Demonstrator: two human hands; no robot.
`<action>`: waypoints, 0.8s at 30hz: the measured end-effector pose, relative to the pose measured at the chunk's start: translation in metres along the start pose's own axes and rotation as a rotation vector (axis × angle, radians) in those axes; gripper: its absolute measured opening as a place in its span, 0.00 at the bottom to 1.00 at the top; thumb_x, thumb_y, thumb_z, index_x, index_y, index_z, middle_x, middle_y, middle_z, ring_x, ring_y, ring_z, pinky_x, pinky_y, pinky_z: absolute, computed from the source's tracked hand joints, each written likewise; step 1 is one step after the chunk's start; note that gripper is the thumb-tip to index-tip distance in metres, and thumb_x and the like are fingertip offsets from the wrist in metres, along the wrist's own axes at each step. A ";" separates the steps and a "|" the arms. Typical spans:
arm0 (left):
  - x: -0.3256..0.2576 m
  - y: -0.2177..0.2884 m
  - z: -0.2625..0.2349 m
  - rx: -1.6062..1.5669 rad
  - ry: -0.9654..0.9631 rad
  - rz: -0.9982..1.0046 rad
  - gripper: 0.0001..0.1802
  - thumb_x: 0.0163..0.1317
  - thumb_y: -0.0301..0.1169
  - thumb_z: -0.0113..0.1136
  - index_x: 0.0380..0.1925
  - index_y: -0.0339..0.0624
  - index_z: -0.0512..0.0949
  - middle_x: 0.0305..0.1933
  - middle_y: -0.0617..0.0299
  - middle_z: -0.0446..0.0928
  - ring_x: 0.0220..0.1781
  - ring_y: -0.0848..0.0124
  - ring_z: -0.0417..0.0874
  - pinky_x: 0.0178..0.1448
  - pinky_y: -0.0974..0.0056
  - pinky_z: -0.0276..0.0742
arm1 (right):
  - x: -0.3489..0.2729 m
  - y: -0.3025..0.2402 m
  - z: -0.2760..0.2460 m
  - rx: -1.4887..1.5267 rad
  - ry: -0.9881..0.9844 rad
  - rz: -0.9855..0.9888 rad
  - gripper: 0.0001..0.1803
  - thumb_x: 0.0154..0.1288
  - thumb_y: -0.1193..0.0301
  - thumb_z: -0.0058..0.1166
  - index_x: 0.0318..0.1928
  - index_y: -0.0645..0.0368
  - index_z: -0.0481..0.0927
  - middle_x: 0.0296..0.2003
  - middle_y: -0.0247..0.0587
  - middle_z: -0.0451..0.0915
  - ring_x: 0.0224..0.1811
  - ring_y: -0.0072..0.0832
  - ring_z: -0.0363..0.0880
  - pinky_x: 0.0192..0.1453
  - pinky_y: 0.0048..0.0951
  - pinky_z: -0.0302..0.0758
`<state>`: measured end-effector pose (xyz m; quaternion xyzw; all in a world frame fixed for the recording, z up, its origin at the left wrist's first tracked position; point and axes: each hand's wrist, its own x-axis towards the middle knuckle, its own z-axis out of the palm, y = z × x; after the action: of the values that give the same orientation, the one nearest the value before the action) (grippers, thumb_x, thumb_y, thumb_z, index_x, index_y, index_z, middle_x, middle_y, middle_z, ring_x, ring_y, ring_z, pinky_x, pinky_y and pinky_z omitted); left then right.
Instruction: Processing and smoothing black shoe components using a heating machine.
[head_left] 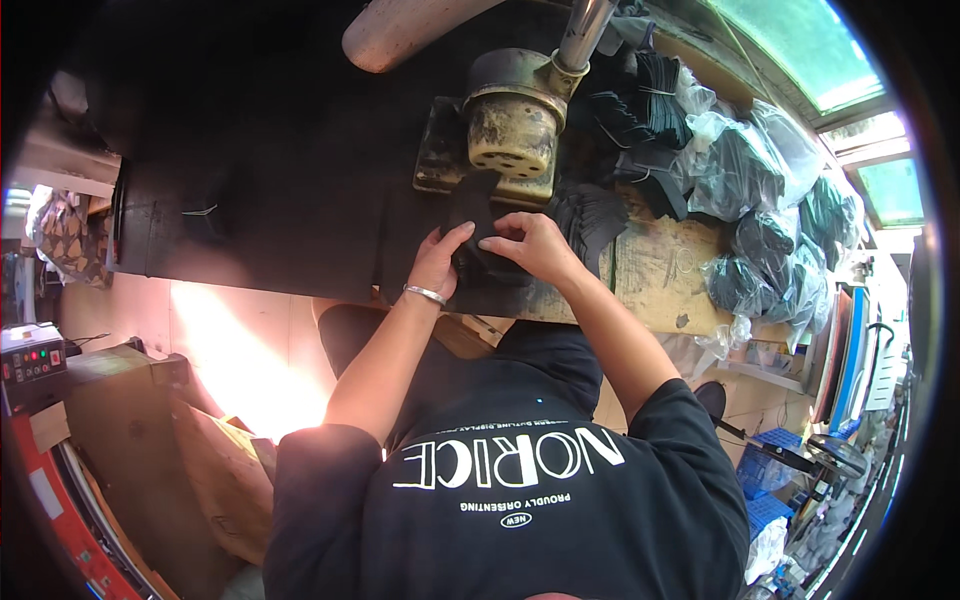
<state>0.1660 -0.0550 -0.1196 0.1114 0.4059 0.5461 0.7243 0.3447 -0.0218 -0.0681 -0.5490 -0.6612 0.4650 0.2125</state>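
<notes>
At the front of the dark worktable, both my hands are at a thin black flat piece (474,200), which looks like cut sheet material. My left hand (436,262), with a silver bangle at its wrist, is closed on its left side, thumb on top. My right hand (535,246) has thumb and forefinger bent together at its right side; the exact contact is hard to make out against the dark surface. Just beyond stands a worn, yellowish round machine head (512,125) with a metal pipe. A fanned stack of dark flat pieces (592,218) lies beside my right hand.
Bundles of black pieces (655,95) and clear plastic bags (745,165) crowd the table's right side. A pale tube (410,30) hangs over the far edge. Cardboard boxes (130,440) stand at lower left, and blue crates (768,465) at lower right.
</notes>
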 end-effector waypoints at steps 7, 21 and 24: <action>-0.009 -0.004 -0.007 -0.025 0.041 -0.047 0.16 0.59 0.29 0.68 0.46 0.37 0.78 0.45 0.61 0.81 0.48 0.70 0.81 0.56 0.65 0.76 | -0.024 -0.027 -0.015 -0.104 0.153 -0.096 0.16 0.55 0.66 0.69 0.40 0.64 0.85 0.34 0.46 0.83 0.34 0.36 0.83 0.40 0.33 0.77; -0.004 -0.003 -0.012 -0.144 0.016 -0.131 0.15 0.61 0.32 0.64 0.45 0.36 0.77 0.44 0.60 0.80 0.47 0.70 0.80 0.55 0.66 0.75 | -0.014 0.022 0.010 0.068 -0.030 -0.642 0.30 0.37 0.90 0.59 0.46 0.58 0.78 0.58 0.43 0.78 0.58 0.44 0.79 0.58 0.35 0.78; 0.000 -0.004 -0.011 -0.208 0.027 -0.162 0.15 0.61 0.31 0.64 0.46 0.37 0.78 0.45 0.60 0.80 0.46 0.71 0.81 0.54 0.66 0.75 | -0.012 0.020 0.008 0.071 -0.044 -0.619 0.29 0.37 0.91 0.57 0.45 0.58 0.78 0.58 0.43 0.78 0.60 0.45 0.77 0.59 0.37 0.77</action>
<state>0.1609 -0.0597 -0.1294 -0.0049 0.3646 0.5265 0.7680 0.3530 -0.0370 -0.0863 -0.3039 -0.7847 0.4127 0.3487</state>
